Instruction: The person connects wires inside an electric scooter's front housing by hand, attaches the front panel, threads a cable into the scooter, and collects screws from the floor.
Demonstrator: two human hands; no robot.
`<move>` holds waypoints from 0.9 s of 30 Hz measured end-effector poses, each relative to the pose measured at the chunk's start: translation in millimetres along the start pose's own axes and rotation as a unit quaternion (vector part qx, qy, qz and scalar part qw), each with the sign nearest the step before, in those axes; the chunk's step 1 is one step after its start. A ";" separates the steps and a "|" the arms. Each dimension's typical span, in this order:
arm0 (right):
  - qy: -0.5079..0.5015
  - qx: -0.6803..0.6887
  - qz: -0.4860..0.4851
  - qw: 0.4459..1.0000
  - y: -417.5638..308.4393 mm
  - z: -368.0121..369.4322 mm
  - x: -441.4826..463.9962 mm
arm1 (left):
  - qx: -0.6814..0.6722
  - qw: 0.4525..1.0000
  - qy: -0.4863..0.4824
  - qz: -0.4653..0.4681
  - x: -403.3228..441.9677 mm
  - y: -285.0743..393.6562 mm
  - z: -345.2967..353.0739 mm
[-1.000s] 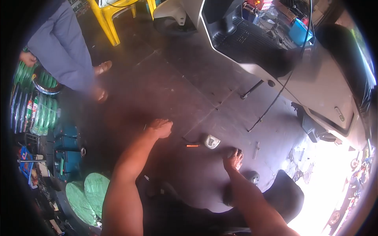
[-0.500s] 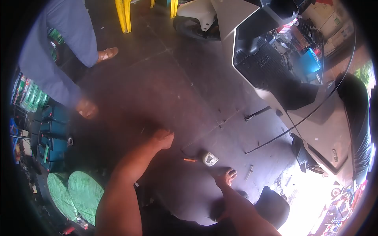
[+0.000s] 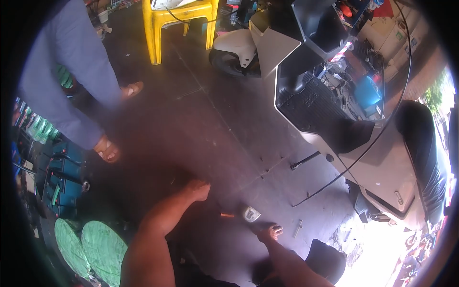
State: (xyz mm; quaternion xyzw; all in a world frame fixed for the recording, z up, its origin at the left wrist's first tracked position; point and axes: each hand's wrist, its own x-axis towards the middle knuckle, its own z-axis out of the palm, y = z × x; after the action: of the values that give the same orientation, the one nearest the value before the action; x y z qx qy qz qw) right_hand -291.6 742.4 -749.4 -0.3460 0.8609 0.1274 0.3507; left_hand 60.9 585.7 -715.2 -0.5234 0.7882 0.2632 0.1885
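My left hand (image 3: 200, 190) hangs over the dark floor with its fingers curled into a fist; anything inside it is hidden. Lower and to the right is my right hand (image 3: 270, 233), its fingers bent loosely and partly apart, with no object visible in them. Just above it on the floor lies a small whitish rounded object (image 3: 251, 214), whose kind I cannot make out. A short orange strip (image 3: 227, 215) lies to the left of that, between my hands. Right of my right hand is a thin, pale, stick-like piece (image 3: 298, 228).
A white scooter (image 3: 382, 184) stands at right, its kickstand (image 3: 305, 160) down. A black cable (image 3: 344, 173) loops across it to the floor. A person in grey trousers (image 3: 81, 71) stands at upper left. Around are a yellow stool (image 3: 155, 38), teal cases (image 3: 64, 179) and green round objects (image 3: 104, 248).
The view has tilted up slightly, so more of the yellow stool shows and floor items sit lower. Both hands keep nearly the same pose.
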 end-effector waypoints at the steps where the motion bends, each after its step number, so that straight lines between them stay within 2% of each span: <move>1: 0.000 -0.010 0.011 1.000 -0.7 2.1 6.8 | -0.002 1.000 -0.005 -0.001 -1.2 1.5 -1.5; 5: -0.025 -0.065 0.038 0.997 -5.3 3.3 26.2 | -0.002 1.000 -0.029 -0.001 -1.9 5.7 3.2; 12: -0.005 -0.048 0.029 0.998 -8.6 -1.6 13.3 | 0.009 0.998 -0.056 0.026 -8.2 18.7 0.7; 15: 0.000 -0.053 0.025 0.998 -6.2 2.8 20.5 | 0.018 0.998 -0.038 0.043 -5.6 16.6 9.1; 21: 0.002 -0.020 0.019 1.000 -7.9 -1.7 10.1 | -0.002 0.997 0.057 0.059 0.3 12.2 26.4; 24: 0.009 -0.023 0.016 1.000 -6.8 1.7 11.1 | 0.022 0.998 -0.025 0.056 2.1 10.1 20.5; 27: 0.010 -0.024 0.009 1.000 -5.9 -1.1 8.3 | 0.008 0.998 -0.017 0.056 -2.6 13.5 14.2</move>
State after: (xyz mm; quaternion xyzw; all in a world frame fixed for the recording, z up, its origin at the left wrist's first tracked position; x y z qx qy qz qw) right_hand -292.3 733.3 -754.2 -0.3480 0.8642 0.1472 0.3323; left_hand 49.7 600.5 -722.0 -0.4727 0.8150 0.2755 0.1909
